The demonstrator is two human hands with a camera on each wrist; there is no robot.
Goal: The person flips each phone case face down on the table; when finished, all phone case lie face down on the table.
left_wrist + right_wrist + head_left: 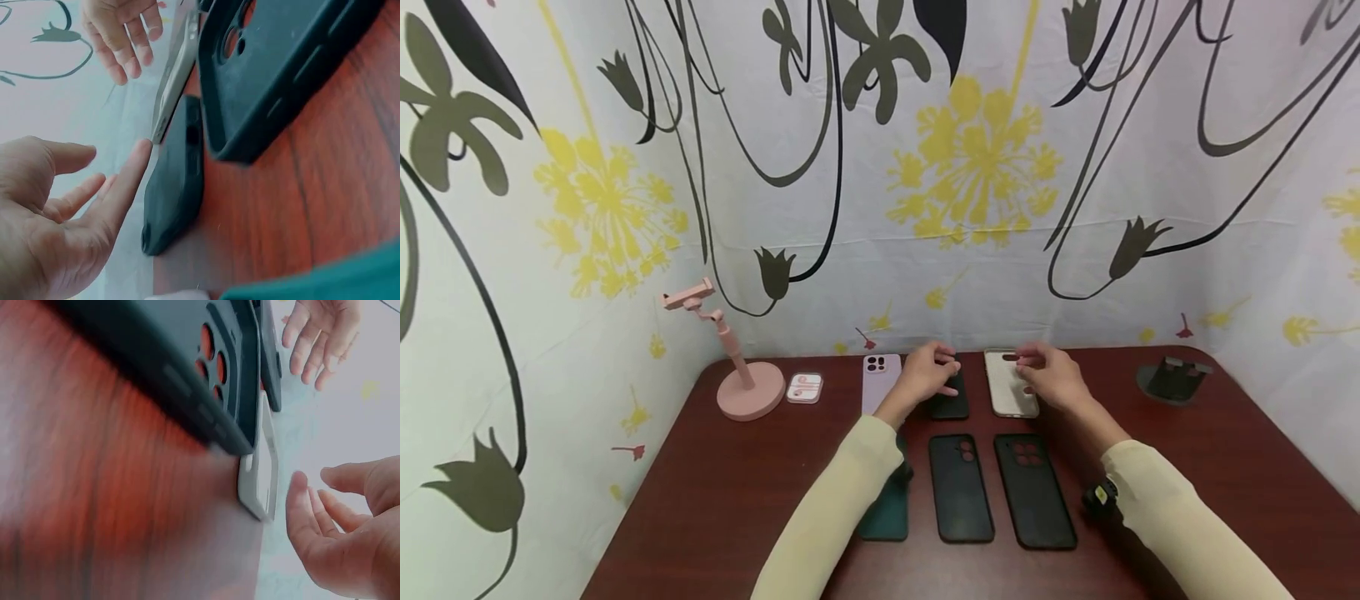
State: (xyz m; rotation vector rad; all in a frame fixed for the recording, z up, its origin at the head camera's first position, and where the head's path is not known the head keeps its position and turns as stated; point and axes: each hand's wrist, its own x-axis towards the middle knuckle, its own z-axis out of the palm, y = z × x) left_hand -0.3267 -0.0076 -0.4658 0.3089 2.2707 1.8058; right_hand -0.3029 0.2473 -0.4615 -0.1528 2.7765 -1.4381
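My left hand (927, 372) hovers over a black phone case (951, 405) in the back row, its fingers loosely bent and holding nothing. In the left wrist view its index finger points close to that black case (175, 181); whether it touches is hard to tell. Above the edge of a whitish phone case (1006, 385), my right hand (1052, 377) hangs with relaxed fingers. The right wrist view shows a gap between those fingers and the whitish case (257, 487). Closer to me lie two more black cases, one with a narrow camera cutout (961, 492) and one with several round holes (1037, 496).
A lilac phone case (878, 385) and a teal case (886, 512) lie partly behind the left arm. At left stand a pink phone stand (751, 392) and a small clear-edged white box (805, 387). A dark folding stand (1176, 381) sits far right. Patterned cloth hangs behind the table.
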